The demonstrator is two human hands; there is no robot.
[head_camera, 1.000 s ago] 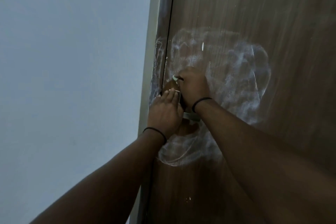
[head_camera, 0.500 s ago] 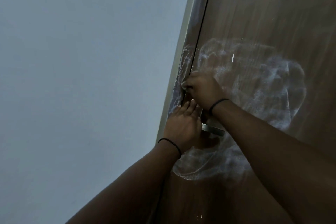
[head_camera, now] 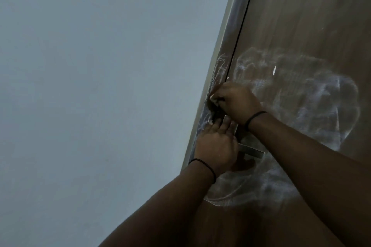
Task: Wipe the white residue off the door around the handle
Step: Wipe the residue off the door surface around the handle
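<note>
A: White residue (head_camera: pixel 313 106) smeared across the brown door (head_camera: pixel 313 16), ringing the metal handle (head_camera: pixel 252 151), some also on the frame (head_camera: pixel 216 70).

B: Right hand (head_camera: pixel 235 101) curled over something dark and small at the door edge; cloth or not, cannot tell. Left hand (head_camera: pixel 215 146) flat, fingers straight, pressing beside the handle.

A: Probably chalky, light, easily lifted. Door rigid; firm pressure fine.

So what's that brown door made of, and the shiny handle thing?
The brown door looks like wood or a wood-look laminate: faint streaky grain runs along it, with a dull, matte finish. The flat silver handle seems to be metal, since it is pale grey and catches light along its straight edge. It is mostly hidden behind the left hand, so I can't be sure.
</note>
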